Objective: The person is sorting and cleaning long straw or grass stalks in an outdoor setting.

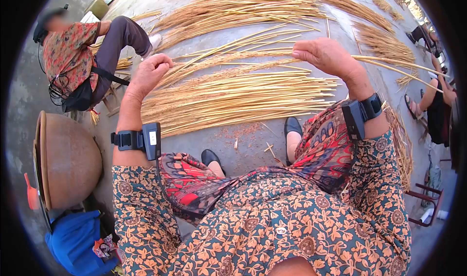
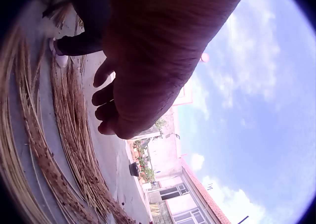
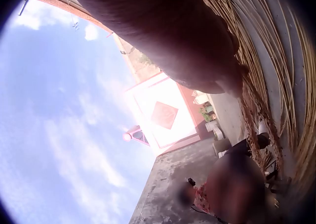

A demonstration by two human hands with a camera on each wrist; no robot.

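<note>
My right hand (image 1: 323,57) grips a few long sorghum-like stalks (image 1: 396,62). Their pale stems run out to the right, and brown seed heads (image 3: 250,127) hang past the fingers in the right wrist view. Across from it, my left hand (image 1: 148,74) is raised near the far tips of the seed heads. Its fingers (image 2: 104,95) are loosely bent in the left wrist view, with nothing seen between them. Below both hands, a thick layer of cut stalks (image 1: 243,96) lies on the concrete ground, stems mostly to the right.
More stalk bundles (image 1: 243,6) are spread farther out, with others (image 1: 384,42) at the right. On the left are a seated person (image 1: 73,57), a large clay pot (image 1: 70,161) and a blue cloth (image 1: 80,242). Other people sit at the right edge, near a metal-framed stool (image 1: 430,205).
</note>
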